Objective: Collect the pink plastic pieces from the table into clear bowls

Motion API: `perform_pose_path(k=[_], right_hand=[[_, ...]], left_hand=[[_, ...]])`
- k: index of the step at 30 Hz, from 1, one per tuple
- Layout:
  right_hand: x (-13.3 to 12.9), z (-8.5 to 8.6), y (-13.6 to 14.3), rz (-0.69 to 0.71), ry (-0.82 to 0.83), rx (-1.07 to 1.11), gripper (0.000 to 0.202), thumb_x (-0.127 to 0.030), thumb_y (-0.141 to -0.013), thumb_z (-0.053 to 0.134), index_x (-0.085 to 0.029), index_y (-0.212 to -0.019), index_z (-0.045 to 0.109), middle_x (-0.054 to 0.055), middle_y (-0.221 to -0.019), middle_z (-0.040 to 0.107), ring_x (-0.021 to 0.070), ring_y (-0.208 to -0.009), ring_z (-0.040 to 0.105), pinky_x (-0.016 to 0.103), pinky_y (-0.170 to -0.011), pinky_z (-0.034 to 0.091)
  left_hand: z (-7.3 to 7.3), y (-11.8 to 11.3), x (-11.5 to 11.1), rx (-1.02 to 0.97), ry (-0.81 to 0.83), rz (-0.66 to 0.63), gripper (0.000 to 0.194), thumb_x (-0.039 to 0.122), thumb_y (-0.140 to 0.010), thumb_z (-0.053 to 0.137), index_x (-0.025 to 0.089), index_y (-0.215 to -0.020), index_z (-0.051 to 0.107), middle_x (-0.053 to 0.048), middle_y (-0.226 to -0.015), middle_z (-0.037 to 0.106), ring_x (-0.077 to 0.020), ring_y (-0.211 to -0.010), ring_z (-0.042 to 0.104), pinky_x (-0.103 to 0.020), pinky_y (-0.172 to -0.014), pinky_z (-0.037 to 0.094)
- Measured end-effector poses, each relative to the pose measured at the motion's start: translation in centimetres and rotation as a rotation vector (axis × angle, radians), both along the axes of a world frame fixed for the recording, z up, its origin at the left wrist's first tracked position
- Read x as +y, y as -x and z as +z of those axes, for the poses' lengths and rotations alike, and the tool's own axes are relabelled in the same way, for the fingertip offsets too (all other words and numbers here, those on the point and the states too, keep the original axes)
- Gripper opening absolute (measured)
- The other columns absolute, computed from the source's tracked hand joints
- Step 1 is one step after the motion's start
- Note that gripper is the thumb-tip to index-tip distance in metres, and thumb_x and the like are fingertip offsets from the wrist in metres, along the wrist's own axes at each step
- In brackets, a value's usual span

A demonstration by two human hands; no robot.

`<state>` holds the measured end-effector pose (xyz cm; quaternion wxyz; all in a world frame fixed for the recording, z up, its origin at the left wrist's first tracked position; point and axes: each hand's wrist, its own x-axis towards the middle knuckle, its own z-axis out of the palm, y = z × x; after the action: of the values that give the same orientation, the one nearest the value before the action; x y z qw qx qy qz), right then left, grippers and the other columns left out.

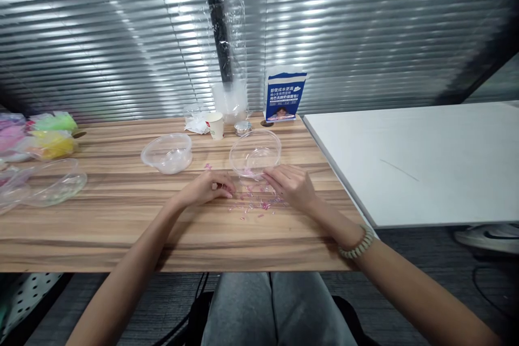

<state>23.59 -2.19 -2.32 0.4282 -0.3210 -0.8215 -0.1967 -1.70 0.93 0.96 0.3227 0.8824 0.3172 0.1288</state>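
Note:
A clear round plastic bowl [256,158] is tilted on the wooden table, its mouth turned partly toward me. My right hand [292,186] has its fingers closed on the bowl's near right rim. Small pink and clear tube-like pieces [264,205] lie scattered just below the bowl, and a few pink ones show at its lower edge. At the left side of this scatter is my left hand [213,186], thumb and fingers curled together in a pinch. Whatever they may hold is too small to make out. More pink bits [208,166] lie beyond that hand.
A second clear bowl [168,154] stands left of centre. Behind are a paper cup [215,126], a small round container [243,128] and a blue-and-white bag [284,97]. Clear lids [57,183] and colourful bagged material [51,143] lie at left. A white table [417,162] adjoins at right.

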Motion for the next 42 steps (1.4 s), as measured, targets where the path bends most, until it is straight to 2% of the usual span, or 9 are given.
perform_pose_path(k=[4, 9, 17, 22, 26, 42], right_hand=[[0.0, -0.1, -0.1, 0.002, 0.015, -0.008, 0.011, -0.016, -0.087, 0.051, -0.014, -0.088, 0.063, 0.004, -0.074, 0.068, 0.0141, -0.068, 0.063, 0.025, -0.061, 0.044], [0.1, -0.5, -0.2, 0.010, 0.042, -0.017, 0.013, -0.017, -0.088, 0.050, -0.014, -0.089, 0.063, 0.005, -0.076, 0.068, 0.0142, -0.071, 0.063, 0.025, -0.064, 0.046], [0.1, -0.4, -0.1, -0.001, 0.034, -0.024, 0.013, -0.019, -0.088, 0.051, -0.014, -0.090, 0.063, 0.005, -0.076, 0.068, 0.0147, -0.071, 0.063, 0.026, -0.065, 0.047], [0.1, -0.5, -0.2, 0.042, 0.044, 0.007, 0.011, -0.015, -0.086, 0.054, -0.013, -0.091, 0.063, 0.006, -0.078, 0.068, 0.0154, -0.073, 0.064, 0.026, -0.065, 0.046], [0.1, -0.3, -0.1, 0.024, 0.012, 0.012, 0.010, -0.015, -0.086, 0.054, -0.013, -0.090, 0.063, 0.005, -0.076, 0.069, 0.0151, -0.070, 0.064, 0.025, -0.064, 0.046], [0.0, 0.0, -0.1, -0.005, -0.007, -0.010, 0.010, -0.016, -0.087, 0.052, -0.014, -0.086, 0.062, 0.004, -0.074, 0.068, 0.0136, -0.067, 0.062, 0.024, -0.060, 0.044]], left_hand=[[0.6, 0.0, -0.6, 0.046, 0.247, -0.084, 0.025, 0.024, -0.075, 0.066, 0.014, -0.098, 0.068, -0.007, -0.087, 0.067, -0.0134, -0.073, 0.061, -0.022, -0.065, 0.048], [0.0, -0.5, -0.6, 0.041, 0.220, -0.107, 0.023, 0.025, -0.068, 0.072, 0.013, -0.087, 0.070, -0.005, -0.081, 0.065, -0.0110, -0.067, 0.056, -0.019, -0.059, 0.045], [-0.3, -0.8, -0.6, -0.017, 0.262, -0.114, 0.017, 0.026, -0.078, 0.062, 0.010, -0.077, 0.067, -0.007, -0.077, 0.065, -0.0114, -0.067, 0.059, -0.021, -0.062, 0.048], [0.0, -1.1, -0.7, -0.028, 0.216, -0.146, 0.017, 0.024, -0.079, 0.061, 0.009, -0.074, 0.068, -0.008, -0.075, 0.066, -0.0122, -0.068, 0.060, -0.021, -0.063, 0.048], [0.1, -1.3, -0.7, -0.017, 0.183, -0.155, 0.018, 0.021, -0.081, 0.058, 0.009, -0.071, 0.067, -0.008, -0.073, 0.066, -0.0116, -0.067, 0.060, -0.019, -0.063, 0.047], [-1.0, -1.3, -0.3, 0.070, 0.011, -0.094, 0.013, 0.013, -0.083, 0.052, 0.011, -0.078, 0.064, -0.005, -0.078, 0.066, -0.0108, -0.073, 0.059, -0.019, -0.068, 0.044]])
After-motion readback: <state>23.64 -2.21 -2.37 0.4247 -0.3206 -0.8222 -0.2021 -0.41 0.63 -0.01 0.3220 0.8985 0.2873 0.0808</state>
